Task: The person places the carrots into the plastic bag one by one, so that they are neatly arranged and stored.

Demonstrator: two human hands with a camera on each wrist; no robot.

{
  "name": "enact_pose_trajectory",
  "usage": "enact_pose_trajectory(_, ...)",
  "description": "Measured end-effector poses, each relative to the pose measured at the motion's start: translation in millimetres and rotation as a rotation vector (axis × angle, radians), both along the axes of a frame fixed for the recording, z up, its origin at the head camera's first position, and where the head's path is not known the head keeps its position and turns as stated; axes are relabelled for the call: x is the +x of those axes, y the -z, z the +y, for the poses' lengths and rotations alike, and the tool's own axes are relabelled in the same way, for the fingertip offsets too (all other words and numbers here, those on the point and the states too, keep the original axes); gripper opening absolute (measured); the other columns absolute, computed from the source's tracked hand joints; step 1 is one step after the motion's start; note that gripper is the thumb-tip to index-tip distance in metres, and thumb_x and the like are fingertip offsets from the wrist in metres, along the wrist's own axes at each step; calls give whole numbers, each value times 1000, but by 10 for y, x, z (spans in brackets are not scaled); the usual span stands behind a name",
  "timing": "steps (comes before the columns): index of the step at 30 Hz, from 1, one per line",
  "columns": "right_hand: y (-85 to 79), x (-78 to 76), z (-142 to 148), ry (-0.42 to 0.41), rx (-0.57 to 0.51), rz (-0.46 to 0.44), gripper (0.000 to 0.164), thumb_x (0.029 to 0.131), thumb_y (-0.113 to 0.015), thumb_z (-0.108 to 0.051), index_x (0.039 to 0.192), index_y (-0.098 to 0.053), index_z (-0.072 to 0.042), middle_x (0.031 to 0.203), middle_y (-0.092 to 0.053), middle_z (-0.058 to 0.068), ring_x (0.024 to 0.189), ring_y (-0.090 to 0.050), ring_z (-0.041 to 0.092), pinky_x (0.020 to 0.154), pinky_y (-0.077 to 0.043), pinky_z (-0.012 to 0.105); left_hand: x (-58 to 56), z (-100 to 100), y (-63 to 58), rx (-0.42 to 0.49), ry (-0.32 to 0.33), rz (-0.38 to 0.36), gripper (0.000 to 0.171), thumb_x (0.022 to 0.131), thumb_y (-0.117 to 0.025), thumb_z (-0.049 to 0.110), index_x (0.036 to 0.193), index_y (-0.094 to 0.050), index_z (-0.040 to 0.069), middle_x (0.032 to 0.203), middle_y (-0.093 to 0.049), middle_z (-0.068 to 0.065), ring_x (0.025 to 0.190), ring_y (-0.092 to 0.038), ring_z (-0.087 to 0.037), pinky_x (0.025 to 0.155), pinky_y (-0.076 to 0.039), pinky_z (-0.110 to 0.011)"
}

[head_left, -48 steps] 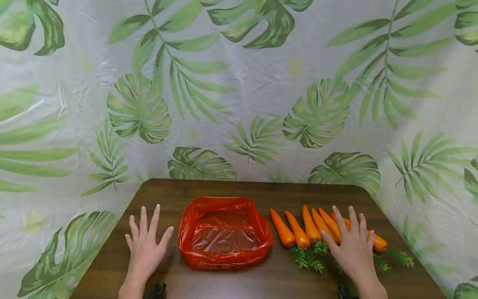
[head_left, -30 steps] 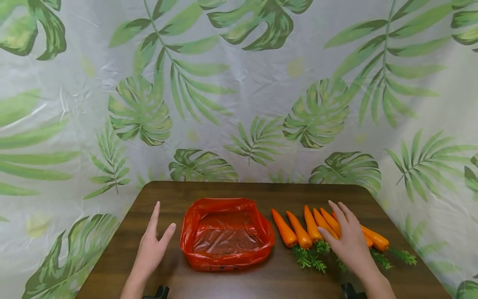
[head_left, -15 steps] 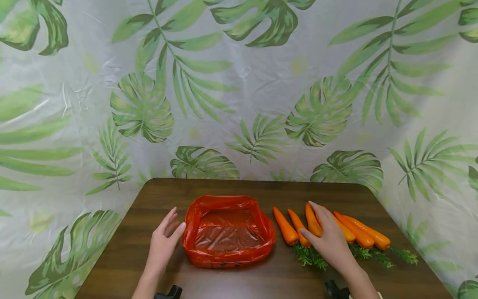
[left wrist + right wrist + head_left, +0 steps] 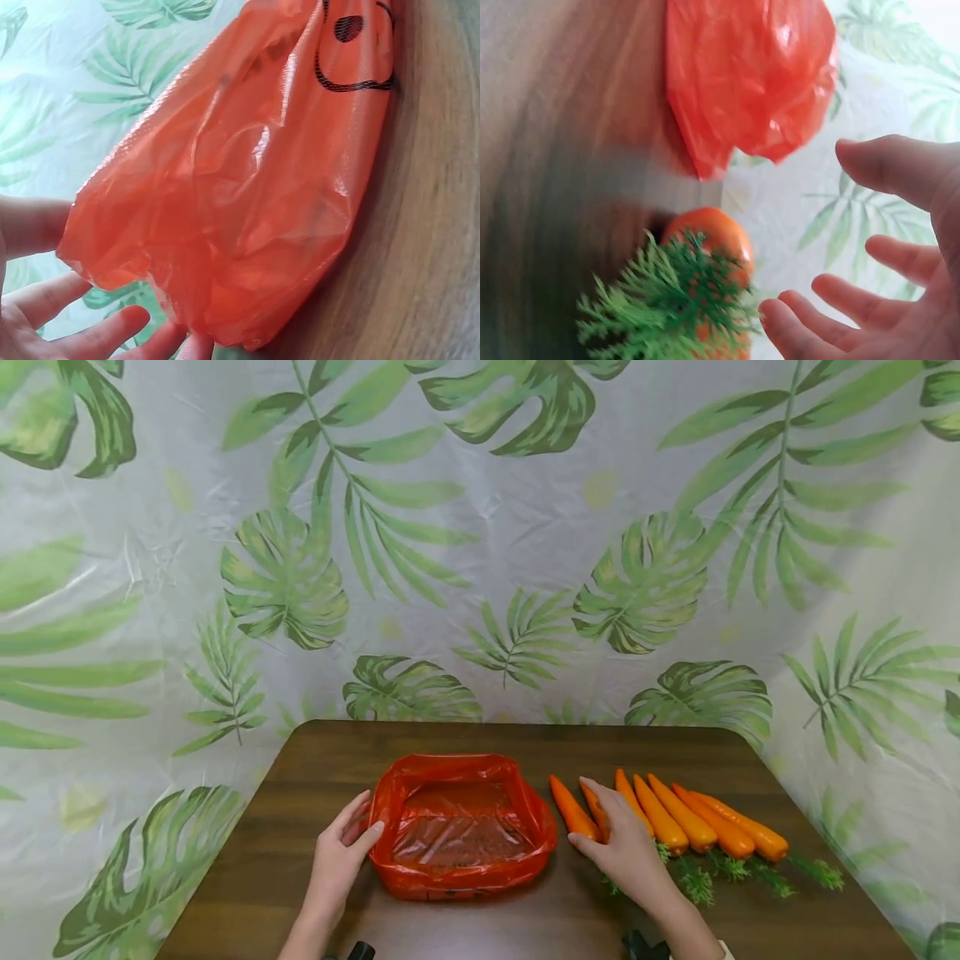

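Note:
A red plastic bag (image 4: 465, 881) with its mouth spread wide sits on the table. My left hand (image 4: 337, 852) is at the bag's left side, the thumb tip overlapping its rim. In the left wrist view the fingers (image 4: 105, 334) are spread, with fingertips right at the edge of the thin red plastic. My right hand (image 4: 622, 847) is over the leftmost carrots (image 4: 570, 806), just right of the bag, and partly hides them. Its thumb and fingers stand apart with nothing between them in the right wrist view, near a carrot's leafy green top (image 4: 675, 300).
Several more orange carrots (image 4: 693, 827) lie side by side to the right, tips pointing away and green tops toward me. Beyond the dark wooden table (image 4: 315, 760) hangs a leaf-patterned sheet (image 4: 525, 552).
My left hand has moved right, up to the bag's left rim. The right hand has swept left across the carrots toward the bag. Bag and carrots stay in place.

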State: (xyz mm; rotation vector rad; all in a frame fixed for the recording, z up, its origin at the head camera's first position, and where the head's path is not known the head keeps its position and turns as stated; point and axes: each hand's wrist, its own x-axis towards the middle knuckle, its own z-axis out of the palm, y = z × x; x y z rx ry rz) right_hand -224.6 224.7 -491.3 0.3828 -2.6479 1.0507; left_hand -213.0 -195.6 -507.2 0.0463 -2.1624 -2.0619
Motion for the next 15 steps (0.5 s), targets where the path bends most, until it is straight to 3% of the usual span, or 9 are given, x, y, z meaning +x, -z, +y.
enact_pose_trajectory(5,63,8,-85,21,42,-11,84,79,-88,-20,151,-44,-26,142,-52,10,118,-56,31,88,-52,53,21,13,47,-20,-13,0,60,94,-73,21,148,-50,12,148,-50,-17,134,-49,-33,90,-51,-22)
enact_pose_trajectory(11,108,23,-146,29,53,-94,83,81,-87,-24,151,-43,-32,149,-46,4,129,-50,31,97,-48,57,20,16,58,-14,-16,16,58,93,-73,11,147,-51,10,147,-51,-18,133,-49,-31,87,-50,-17)
enact_pose_trajectory(15,127,35,-133,56,91,-88,82,81,-87,-23,151,-44,-28,150,-45,6,127,-52,33,94,-50,57,-18,56,72,-40,-18,20,61,92,-74,11,148,-50,14,147,-51,-15,133,-50,-31,87,-50,-18)
